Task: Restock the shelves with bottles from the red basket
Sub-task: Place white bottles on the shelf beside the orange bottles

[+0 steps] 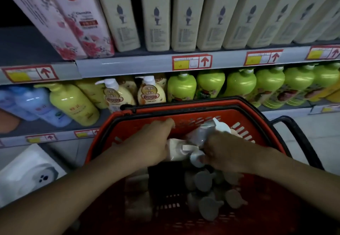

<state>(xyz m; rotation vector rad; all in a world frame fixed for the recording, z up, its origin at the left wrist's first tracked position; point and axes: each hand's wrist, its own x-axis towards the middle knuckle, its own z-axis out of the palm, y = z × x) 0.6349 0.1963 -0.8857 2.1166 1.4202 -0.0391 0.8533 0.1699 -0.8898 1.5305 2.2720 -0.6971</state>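
A single wide-angle view from the person's head looks forward and steeply down, close over the red basket, whose far rim lies mid-frame while its near part runs off the bottom edge. Both forearms enter from the lower corners, with the left hand and right hand meeting just below centre. The shelves face the camera at close range and fill the upper half, bowed and leaning outward at the sides from lens distortion

Dim, soft-focus view; shelves bow at the edges, glare glints on green bottles, foreground in shadow.
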